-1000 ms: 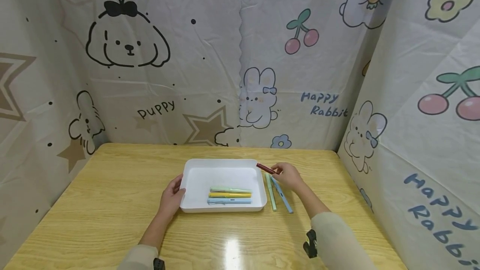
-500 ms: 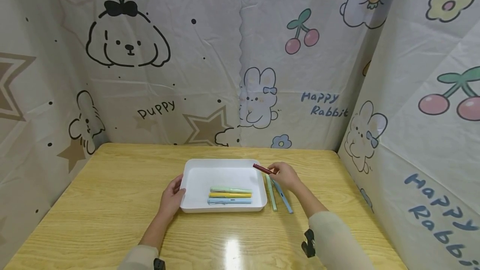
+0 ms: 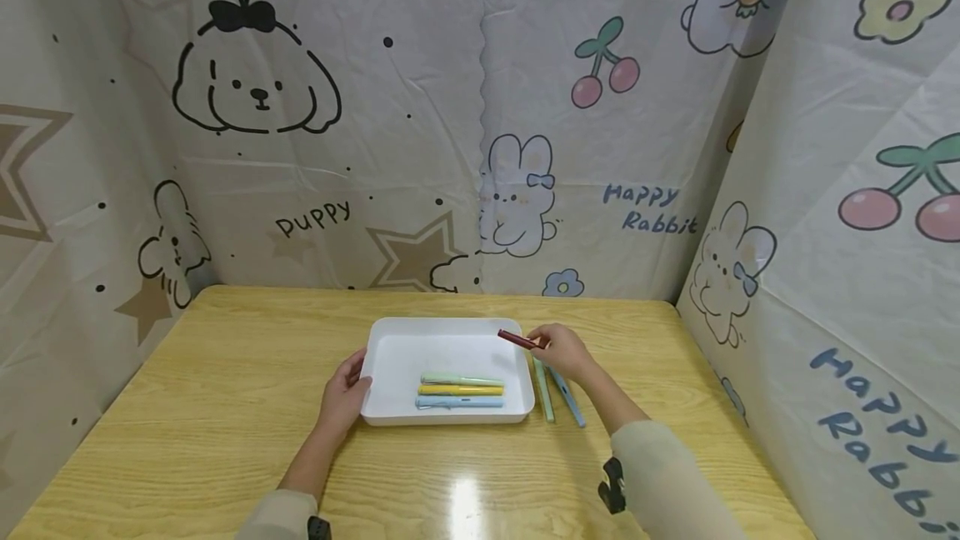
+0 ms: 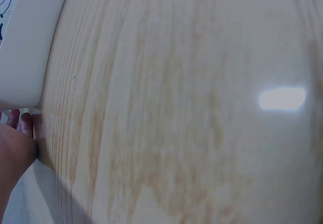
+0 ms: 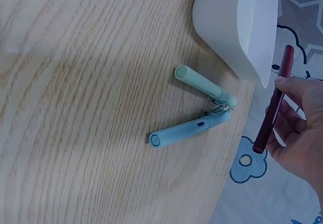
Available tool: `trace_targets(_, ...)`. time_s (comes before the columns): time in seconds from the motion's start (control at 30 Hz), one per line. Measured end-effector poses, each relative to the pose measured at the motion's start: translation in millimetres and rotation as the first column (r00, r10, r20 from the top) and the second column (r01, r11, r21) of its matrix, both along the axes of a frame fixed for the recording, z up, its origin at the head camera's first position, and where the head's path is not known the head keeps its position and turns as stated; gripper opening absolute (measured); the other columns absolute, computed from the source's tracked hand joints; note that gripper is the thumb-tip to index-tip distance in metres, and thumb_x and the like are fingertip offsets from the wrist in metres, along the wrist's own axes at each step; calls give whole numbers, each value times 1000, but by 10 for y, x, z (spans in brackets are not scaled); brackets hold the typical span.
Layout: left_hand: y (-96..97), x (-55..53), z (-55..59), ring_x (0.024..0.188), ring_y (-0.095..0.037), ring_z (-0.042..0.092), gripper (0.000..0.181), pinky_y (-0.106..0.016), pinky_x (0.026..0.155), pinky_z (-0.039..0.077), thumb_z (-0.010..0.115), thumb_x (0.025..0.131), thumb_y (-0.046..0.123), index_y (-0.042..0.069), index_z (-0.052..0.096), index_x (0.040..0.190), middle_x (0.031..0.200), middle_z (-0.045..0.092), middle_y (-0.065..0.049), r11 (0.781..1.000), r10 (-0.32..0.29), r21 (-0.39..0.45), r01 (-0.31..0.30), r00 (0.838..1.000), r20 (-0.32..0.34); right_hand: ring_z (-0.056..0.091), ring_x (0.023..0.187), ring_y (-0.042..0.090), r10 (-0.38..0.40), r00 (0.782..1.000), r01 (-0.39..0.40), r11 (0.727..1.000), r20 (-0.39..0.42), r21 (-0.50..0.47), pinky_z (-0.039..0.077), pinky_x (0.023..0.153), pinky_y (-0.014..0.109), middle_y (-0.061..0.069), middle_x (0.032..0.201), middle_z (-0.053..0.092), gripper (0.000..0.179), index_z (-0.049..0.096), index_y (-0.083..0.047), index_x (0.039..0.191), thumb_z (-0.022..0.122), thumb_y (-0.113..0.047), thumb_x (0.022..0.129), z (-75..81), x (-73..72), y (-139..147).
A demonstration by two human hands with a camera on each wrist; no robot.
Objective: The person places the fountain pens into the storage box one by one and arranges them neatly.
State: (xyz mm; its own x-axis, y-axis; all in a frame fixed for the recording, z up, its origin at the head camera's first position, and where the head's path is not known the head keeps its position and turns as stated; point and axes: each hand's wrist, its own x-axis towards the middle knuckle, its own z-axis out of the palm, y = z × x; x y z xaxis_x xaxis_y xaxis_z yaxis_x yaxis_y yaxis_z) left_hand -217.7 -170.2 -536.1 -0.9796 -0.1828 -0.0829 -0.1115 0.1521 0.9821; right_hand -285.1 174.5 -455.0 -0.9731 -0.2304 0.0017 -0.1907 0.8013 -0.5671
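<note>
My right hand (image 3: 562, 351) pinches a dark red pen (image 3: 519, 340) between thumb and fingers, held above the right rim of a white tray (image 3: 435, 348). In the right wrist view the red pen (image 5: 275, 100) slants across the fingers. My left hand (image 3: 345, 394) holds the tray's left side, thumb at the rim; its fingers are partly hidden. Inside the tray lie a light green pen (image 3: 461, 379), a yellow pen (image 3: 461, 390) and a light blue pen (image 3: 459, 402), side by side. Right of the tray, a green pen (image 5: 202, 84) and a blue pen (image 5: 186, 129) lie on the table.
The wooden table (image 3: 225, 440) bears the tray near its middle. Printed cloth (image 3: 420, 107) hangs behind the table and along both sides. A bright reflection shows on the tabletop toward the front.
My right hand has moved left with the red pen, bringing the pen's tip over the tray's right rim. My left hand and the tray stay where they were.
</note>
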Motion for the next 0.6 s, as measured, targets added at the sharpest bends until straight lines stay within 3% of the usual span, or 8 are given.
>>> trace_targets(0.6, 1, -5, 3, 130, -34, 37, 48, -48, 107, 34, 41, 95, 4, 6, 34, 142, 143, 38, -21, 1000, 1, 8, -1, 1000, -6, 49, 68, 15, 50, 999, -50, 999, -15, 21, 39, 57, 24, 7, 82, 60, 21, 68, -3, 103, 65, -8, 83, 44, -7, -134)
